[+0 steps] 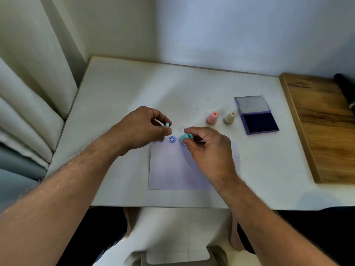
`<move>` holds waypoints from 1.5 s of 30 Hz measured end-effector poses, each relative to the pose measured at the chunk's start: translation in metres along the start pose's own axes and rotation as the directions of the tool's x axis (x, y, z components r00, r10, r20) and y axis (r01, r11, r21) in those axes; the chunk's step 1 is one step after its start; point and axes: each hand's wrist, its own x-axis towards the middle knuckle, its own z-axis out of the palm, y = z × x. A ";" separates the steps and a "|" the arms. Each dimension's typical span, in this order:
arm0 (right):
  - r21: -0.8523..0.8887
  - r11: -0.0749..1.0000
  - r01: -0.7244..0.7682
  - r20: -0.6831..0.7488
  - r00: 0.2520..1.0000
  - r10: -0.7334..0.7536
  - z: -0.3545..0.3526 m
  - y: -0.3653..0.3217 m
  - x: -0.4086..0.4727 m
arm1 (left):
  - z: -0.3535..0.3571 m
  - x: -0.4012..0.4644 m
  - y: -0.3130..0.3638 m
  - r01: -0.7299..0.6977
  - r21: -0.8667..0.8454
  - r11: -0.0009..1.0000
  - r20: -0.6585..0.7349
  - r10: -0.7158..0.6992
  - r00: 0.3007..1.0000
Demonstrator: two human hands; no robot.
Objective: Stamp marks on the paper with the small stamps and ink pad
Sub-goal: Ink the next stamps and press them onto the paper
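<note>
Teal stamp [186,139] is pinched in the right hand [208,148] over the paper [172,169]; left hand [143,129] pinches its teal cap [167,124]. Ink pad [259,122] lies open at two o'clock.

A plain room at home, it seems: pale curtains [28,96] hang at the left, a small white tabletop [134,83] sits against bare walls [249,31], tiled floor [172,227] below.

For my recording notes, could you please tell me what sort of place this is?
Probably a small home desk corner, not a workshop. A white table stands against a plain wall, a curtain hangs at its left and a wooden board lies at its right. On it are paper and an open ink pad.
</note>
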 end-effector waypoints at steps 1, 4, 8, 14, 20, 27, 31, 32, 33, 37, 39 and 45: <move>-0.034 0.999 0.025 0.009 1.000 -0.025 0.000 -0.001 0.000 | 0.000 0.000 0.000 -0.003 0.008 1.000 0.004 0.003 1.000; -0.172 0.981 0.094 0.056 0.995 -0.085 0.001 -0.005 0.003 | -0.001 -0.002 0.001 -0.024 0.067 0.997 0.017 0.023 1.000; -0.351 0.925 0.147 0.201 0.976 -0.080 -0.005 -0.020 0.010 | -0.001 -0.004 0.002 -0.036 0.113 0.993 0.025 0.034 0.999; -0.482 0.861 0.161 0.337 0.941 0.013 -0.016 -0.037 0.013 | -0.001 -0.005 0.002 -0.036 0.148 0.988 0.025 0.033 0.999; -0.398 0.915 0.072 0.260 0.965 0.037 -0.011 -0.029 0.014 | 0.000 -0.008 0.005 -0.029 0.181 0.983 0.025 0.025 0.999; -0.284 0.959 0.006 0.278 0.958 0.076 -0.013 -0.023 0.025 | -0.001 -0.008 0.010 -0.025 0.204 0.979 0.030 0.020 0.999; -0.237 0.971 -0.029 0.325 0.940 0.107 -0.017 -0.020 0.027 | -0.001 -0.008 0.010 -0.025 0.200 0.979 0.034 0.019 0.999; -0.203 0.978 -0.042 0.304 0.947 0.104 -0.017 -0.019 0.026 | -0.001 -0.007 0.009 -0.019 0.179 0.984 0.033 0.014 0.999; -0.159 0.985 -0.062 0.272 0.957 0.104 -0.017 -0.017 0.025 | -0.001 -0.007 0.008 -0.013 0.150 0.989 0.023 0.010 1.000; 0.118 0.955 -0.273 0.083 0.961 0.265 -0.018 -0.016 0.024 | -0.006 -0.005 0.012 0.006 -0.087 0.996 -0.047 -0.010 0.999; 0.343 0.866 -0.363 0.020 0.925 0.380 -0.019 -0.021 0.025 | -0.009 -0.006 0.016 -0.007 -0.198 0.980 -0.058 -0.005 0.998; 0.684 0.578 -0.445 0.138 0.857 0.497 -0.019 -0.036 0.028 | -0.008 -0.010 0.022 -0.082 -0.328 0.941 -0.030 0.076 0.997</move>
